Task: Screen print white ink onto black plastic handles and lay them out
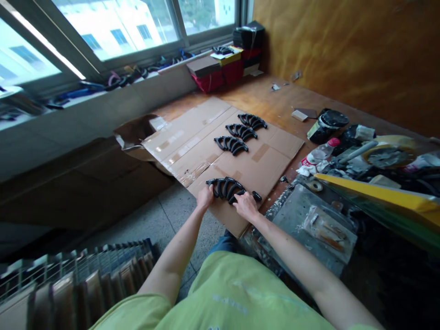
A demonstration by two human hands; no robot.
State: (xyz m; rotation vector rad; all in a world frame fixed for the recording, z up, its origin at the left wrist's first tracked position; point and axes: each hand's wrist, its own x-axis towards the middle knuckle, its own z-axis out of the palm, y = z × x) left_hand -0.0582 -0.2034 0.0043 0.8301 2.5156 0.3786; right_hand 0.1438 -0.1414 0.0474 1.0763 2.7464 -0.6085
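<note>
Workroom: daylight shows at a wide window (117, 27); below it, a wooden table (275, 98) runs back to red bins (209, 81) in the far corner.
Cardboard: a flattened cardboard sheet (283, 142) covers part of the table; its near end lies in front of the person in a green shirt (240, 293).
Near fan: curved black pieces, the near fan (225, 187), lie side by side on the sheet's near end, between the hands.
Left hand: the left hand (205, 196) touches the fan's left end, fingers bent; whether they pinch a piece or merely press cannot be told.
Right hand: the right hand (246, 206) has its fingertips at the fan's right end; pinch or push, the view does not settle it.
Loose piece: one short loose piece (256, 196) lies just beside the right hand, apart from the fan.
Farther fans: three similar groups, the front fan (231, 145), middle fan (241, 131) and back fan (252, 120), look fully arranged; the near one, judging by the piece set apart, looks unfinished.
Hard to read: black pieces merge, so no sure count; fingers hide some ends; the wire rack (85, 266) is cut off at lower left; the lower right sinks into shadow.
</note>
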